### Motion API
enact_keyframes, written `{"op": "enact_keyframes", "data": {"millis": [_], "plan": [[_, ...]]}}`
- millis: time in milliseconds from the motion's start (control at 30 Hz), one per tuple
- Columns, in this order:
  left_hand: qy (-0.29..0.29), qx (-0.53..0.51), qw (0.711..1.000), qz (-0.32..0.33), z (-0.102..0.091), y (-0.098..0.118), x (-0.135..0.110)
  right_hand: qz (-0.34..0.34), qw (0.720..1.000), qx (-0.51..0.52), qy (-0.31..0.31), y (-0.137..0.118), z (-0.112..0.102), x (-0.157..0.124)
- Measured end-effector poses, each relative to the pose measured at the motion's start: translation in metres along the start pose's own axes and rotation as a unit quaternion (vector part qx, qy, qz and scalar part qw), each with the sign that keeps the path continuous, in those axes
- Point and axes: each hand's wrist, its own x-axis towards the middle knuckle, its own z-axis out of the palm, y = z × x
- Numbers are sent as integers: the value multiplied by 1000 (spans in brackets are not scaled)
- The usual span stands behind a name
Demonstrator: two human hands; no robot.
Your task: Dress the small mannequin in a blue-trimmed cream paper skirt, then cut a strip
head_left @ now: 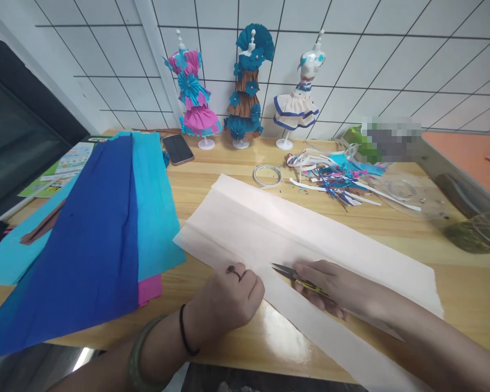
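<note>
A large sheet of pale pink-white crepe paper (294,223) lies across the wooden table. Its near side is cut into a long strip (330,337) that hangs toward the table's front edge. My left hand (232,294) is closed on the paper's near edge, the fingers curled and a ring and bracelets showing. In my right hand (322,283) is a small pair of scissors (296,274) with dark blades and yellowish handles. The blades point left, at the inner end of the cut, close to my left hand.
Blue crepe paper (98,234) and turquoise crepe paper (153,212) spread at left, near a phone (178,149). Paper-dressed mannequins (195,92) stand along the tiled wall. A tape roll (267,176), paper scraps (338,177) and a glass jar (477,231) lie at centre and right.
</note>
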Motion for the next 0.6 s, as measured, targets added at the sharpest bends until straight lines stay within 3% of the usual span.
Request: {"op": "enact_keyframes", "data": {"millis": [367, 600], "plan": [[36, 8, 999, -22, 1, 2, -1, 51, 999, -16, -1, -2, 0, -5], [63, -6, 998, -24, 0, 4, -1, 7, 999, 32, -18, -1, 4, 9]]}}
